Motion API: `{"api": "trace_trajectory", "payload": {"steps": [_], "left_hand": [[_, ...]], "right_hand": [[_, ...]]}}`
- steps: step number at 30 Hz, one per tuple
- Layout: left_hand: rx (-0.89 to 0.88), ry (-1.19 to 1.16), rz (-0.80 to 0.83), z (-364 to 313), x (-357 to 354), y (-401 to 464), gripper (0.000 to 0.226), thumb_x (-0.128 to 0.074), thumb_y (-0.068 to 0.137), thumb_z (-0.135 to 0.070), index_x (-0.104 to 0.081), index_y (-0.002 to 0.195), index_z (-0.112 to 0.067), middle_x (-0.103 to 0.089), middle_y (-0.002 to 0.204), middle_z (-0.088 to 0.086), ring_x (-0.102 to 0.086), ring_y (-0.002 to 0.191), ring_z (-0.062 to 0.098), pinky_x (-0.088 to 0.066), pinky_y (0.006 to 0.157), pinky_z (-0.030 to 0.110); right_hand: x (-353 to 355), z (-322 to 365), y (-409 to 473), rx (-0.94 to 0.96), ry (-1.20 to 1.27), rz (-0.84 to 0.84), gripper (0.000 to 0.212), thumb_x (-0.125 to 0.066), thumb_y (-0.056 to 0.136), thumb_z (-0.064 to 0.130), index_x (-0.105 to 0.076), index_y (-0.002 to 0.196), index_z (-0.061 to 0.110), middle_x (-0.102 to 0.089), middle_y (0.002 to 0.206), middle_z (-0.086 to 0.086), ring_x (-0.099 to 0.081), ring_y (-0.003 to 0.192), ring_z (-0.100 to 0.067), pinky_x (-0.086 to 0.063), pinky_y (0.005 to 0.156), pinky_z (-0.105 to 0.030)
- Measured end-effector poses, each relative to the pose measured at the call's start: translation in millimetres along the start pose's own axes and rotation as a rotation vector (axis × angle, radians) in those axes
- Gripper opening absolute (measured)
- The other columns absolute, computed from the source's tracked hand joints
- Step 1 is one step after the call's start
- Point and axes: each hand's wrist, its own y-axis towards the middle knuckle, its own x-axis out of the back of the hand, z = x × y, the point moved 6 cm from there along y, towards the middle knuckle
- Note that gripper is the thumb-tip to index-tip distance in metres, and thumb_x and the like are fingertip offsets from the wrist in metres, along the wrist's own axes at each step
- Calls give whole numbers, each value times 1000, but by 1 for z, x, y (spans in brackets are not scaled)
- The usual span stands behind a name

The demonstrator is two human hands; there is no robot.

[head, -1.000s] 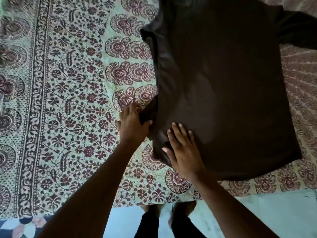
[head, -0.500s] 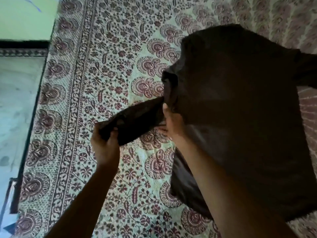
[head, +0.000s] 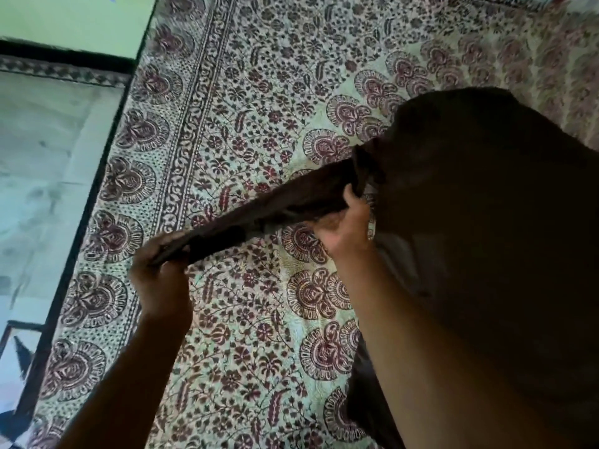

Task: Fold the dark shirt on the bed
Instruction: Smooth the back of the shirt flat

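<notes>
The dark shirt [head: 479,228] lies on the right half of the bed, its body spread over the patterned bedsheet [head: 246,102]. One sleeve [head: 285,205] is pulled out to the left, stretched taut just above the sheet. My left hand [head: 162,280] grips the sleeve's cuff end. My right hand [head: 346,228] holds the sleeve where it joins the shirt body, fingers curled round the fabric. My right forearm covers part of the shirt's near edge.
The bed's left edge has a dark frame [head: 77,228]; beyond it lies a pale floor [head: 42,150] and a green wall [head: 71,17]. The printed sheet stretches away from the shirt to the left and the far side.
My left hand has drawn the sleeve out from beside the shirt body to the left. My right hand left the shirt's flat surface and took hold at the sleeve's base. The view shifted left.
</notes>
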Motion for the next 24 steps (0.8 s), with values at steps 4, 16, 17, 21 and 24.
{"api": "trace_trajectory", "payload": {"steps": [4, 16, 17, 21, 24], "left_hand": [[183, -13, 38, 20, 16, 25, 34, -60, 88, 11, -74, 90, -20, -73, 88, 0, -66, 85, 21, -52, 65, 28], [108, 203, -10, -10, 64, 136, 22, -72, 94, -30, -75, 112, -18, -75, 103, 4, -70, 100, 20, -59, 94, 42], [98, 218, -10, -12, 65, 146, 20, -72, 93, -30, -75, 109, -19, -75, 100, 3, -71, 100, 21, -59, 95, 46], [48, 276, -7, -15, 64, 189, 25, -69, 93, -30, -74, 109, -11, -75, 100, 8, -72, 100, 28, -59, 93, 48], [-8, 379, -52, -24, 58, 220, 27, -68, 94, -28, -72, 107, -5, -74, 102, 16, -70, 100, 34, -58, 89, 45]], "right_hand": [[3, -11, 9, 21, 91, -109, 68, -32, 100, 69, -65, 127, 16, -75, 90, -9, -70, 87, -26, -44, 105, -40], [-56, -60, 26, -50, -202, -353, 13, -64, 99, 21, -60, 109, 14, -66, 98, -10, -61, 75, -22, -54, 75, -37], [-64, -66, 28, -48, -196, -344, 13, -63, 100, 20, -59, 110, 13, -65, 98, -10, -61, 75, -22, -55, 81, -38], [-89, -85, 37, -20, -96, -275, 11, -63, 101, 20, -58, 107, 12, -63, 96, -7, -61, 82, -21, -52, 74, -38], [-104, -101, 44, -28, -59, -239, 13, -63, 101, 15, -58, 112, 10, -64, 96, -9, -63, 83, -22, -52, 68, -39]]}}
